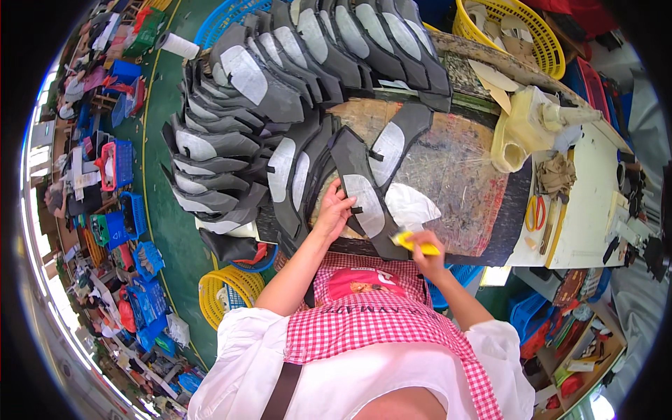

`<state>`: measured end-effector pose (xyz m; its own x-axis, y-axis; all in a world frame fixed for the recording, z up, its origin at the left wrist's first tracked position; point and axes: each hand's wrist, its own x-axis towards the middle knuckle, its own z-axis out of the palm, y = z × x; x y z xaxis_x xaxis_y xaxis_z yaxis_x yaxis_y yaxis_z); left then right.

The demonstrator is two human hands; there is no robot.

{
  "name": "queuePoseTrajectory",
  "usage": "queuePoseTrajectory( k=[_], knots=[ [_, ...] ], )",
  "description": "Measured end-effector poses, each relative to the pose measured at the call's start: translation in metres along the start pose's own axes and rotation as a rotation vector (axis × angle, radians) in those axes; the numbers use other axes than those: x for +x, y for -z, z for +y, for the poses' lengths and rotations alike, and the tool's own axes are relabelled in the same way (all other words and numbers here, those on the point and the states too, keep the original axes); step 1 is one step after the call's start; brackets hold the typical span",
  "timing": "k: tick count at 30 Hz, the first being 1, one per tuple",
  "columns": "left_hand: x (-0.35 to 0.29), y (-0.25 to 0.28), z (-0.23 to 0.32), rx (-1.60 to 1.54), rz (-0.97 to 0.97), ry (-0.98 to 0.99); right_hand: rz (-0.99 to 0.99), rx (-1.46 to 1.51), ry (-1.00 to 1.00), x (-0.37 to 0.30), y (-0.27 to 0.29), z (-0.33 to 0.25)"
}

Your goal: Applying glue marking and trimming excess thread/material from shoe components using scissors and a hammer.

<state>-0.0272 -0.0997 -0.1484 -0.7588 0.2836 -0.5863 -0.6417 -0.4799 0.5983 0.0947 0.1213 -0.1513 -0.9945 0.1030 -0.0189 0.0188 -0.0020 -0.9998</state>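
Note:
A dark grey curved panel (pixel 353 168) with a pale grey oval patch and a small black tab lies at a slant on the worn board in front of me. My left hand (pixel 334 211) grips its left edge, fingers curled at the patch. My right hand (pixel 428 257) is closed round a yellow-handled brush (pixel 413 242), its pale bristles at the panel's lower right end. A similar panel (pixel 400 140) lies just beyond. To the right of the held panel is a crumpled white sheet (pixel 411 205), partly covered. More such panels (pixel 285 168) overlap left of my left hand.
Stacked panels (pixel 259 77) curve round the left and far sides of the board (pixel 462 161). At right stand a yellowish glue-crusted container (pixel 518 126) and orange-handled scissors (pixel 536 212). Yellow baskets (pixel 514 35) stand beyond, and another yellow basket (pixel 222 290) is on the green floor at left.

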Motion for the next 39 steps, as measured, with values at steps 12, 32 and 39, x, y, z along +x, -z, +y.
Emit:
queuePoseTrajectory(
  k=[12,32,39],
  knots=[
    [-0.025,-0.011,0.015,0.021,-0.157,0.012,-0.045,-0.319,-0.431,0.026,0.014,-0.023],
    [-0.005,-0.03,0.016,0.204,-0.137,0.016,-0.087,-0.125,0.237,0.043,-0.028,-0.058],
    [-0.034,-0.051,0.193,0.363,-0.035,-0.554,0.509,-0.445,0.168,0.067,0.09,-0.046]
  ],
)
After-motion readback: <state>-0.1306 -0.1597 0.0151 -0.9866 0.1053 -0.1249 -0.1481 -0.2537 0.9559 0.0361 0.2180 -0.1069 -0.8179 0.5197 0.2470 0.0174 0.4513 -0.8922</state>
